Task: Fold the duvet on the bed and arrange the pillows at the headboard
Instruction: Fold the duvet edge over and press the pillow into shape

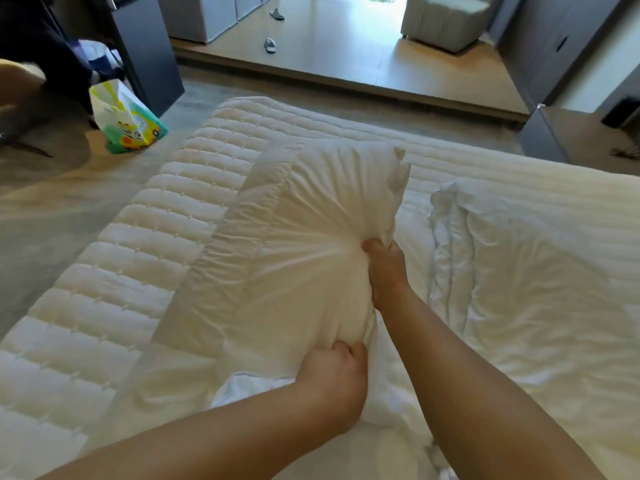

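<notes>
Head view: plump white pillow in a creased cotton case [304, 244] sits on the bed, lying lengthwise away from me, toward the left half of the quilted white mattress [114, 271]. My right hand [384, 268] has its fingers curled into the pillow's right side, bunching the fabric into radiating folds. My left hand [334, 379] grips the pillow's near corner, fingers curled round the case. Both forearms bare, reaching in from the bottom edge. Crumpled white duvet [519, 278] lies just beside the pillow on the right, spread over that half of the bed, some of it bunched under my arms. Colourful printed paper bag [130, 121] stands on the floor left of the bed. Two grey slippers [270, 45] lie apart on the wooden floor beyond. Headboard not visible.
</notes>
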